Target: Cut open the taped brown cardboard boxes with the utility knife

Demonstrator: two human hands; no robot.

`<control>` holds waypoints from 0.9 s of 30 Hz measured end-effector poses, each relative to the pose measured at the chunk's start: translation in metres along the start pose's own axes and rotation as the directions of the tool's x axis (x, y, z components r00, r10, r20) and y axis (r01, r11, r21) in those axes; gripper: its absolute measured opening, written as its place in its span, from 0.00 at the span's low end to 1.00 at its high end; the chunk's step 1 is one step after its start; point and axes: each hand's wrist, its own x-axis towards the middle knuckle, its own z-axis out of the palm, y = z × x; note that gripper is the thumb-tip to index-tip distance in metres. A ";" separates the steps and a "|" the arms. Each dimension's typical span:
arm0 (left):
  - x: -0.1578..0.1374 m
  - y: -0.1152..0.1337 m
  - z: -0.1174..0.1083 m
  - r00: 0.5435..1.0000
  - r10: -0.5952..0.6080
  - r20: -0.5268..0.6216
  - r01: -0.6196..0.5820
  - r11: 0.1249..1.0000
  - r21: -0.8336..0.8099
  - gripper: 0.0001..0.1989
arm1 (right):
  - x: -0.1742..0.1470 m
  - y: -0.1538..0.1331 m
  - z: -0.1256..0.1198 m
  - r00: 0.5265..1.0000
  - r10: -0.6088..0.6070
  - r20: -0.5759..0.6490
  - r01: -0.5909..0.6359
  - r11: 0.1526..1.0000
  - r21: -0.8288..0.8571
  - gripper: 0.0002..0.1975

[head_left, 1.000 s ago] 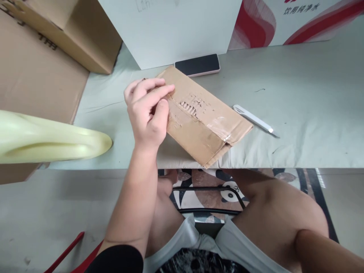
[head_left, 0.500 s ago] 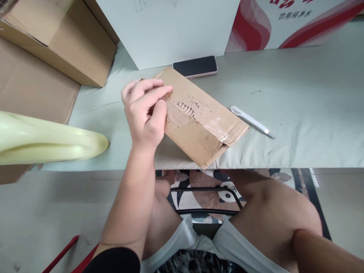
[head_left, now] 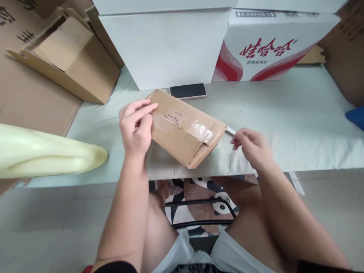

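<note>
A flat, worn cardboard box (head_left: 182, 140) with clear tape and a torn patch lies tilted near the bench's front edge. My left hand (head_left: 136, 127) grips its left end, thumb and fingers on the upper face. Beside the box's right corner, the white handle of a utility knife (head_left: 230, 130) shows in part. The fingers of my right hand (head_left: 251, 148) are curled round the knife, hiding its blade end. Part of the handle appears covered by the box corner.
A black-faced phone-like object (head_left: 187, 91) lies behind the box, against a white carton (head_left: 170, 49). A red-and-white carton (head_left: 256, 53) stands to its right. Brown cartons (head_left: 82, 64) and a pale yellow rounded object (head_left: 54, 153) are at the left. Something blue (head_left: 355, 117) sits at the right edge.
My right hand has come up from the lower right to the utility knife. My left hand still holds the box, whose right end looks more raised. The view has tilted upward.
</note>
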 end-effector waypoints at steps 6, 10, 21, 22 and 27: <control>0.007 -0.014 -0.011 0.984 -0.149 -0.099 0.137 0.984 -0.114 0.18 | 0.005 -0.011 0.042 0.869 -0.367 0.333 0.269 0.913 0.306 0.25; 0.005 0.002 -0.008 0.846 -0.531 0.041 0.498 0.761 -0.415 0.26 | -0.002 -0.027 0.042 0.751 -0.644 0.145 0.577 0.747 0.331 0.30; -0.009 0.015 0.007 0.449 -0.433 0.782 0.887 0.322 -0.331 0.37 | -0.021 -0.047 0.019 0.685 -0.706 -0.178 0.727 0.651 0.218 0.26; -0.012 0.014 0.010 0.421 -0.414 0.807 0.900 0.300 -0.316 0.37 | -0.022 -0.048 0.018 0.679 -0.718 -0.151 0.733 0.659 0.167 0.24; -0.022 0.016 0.024 0.268 -0.479 0.836 0.963 0.151 -0.222 0.33 | -0.021 -0.053 0.017 0.647 -0.762 -0.042 0.755 0.647 -0.105 0.18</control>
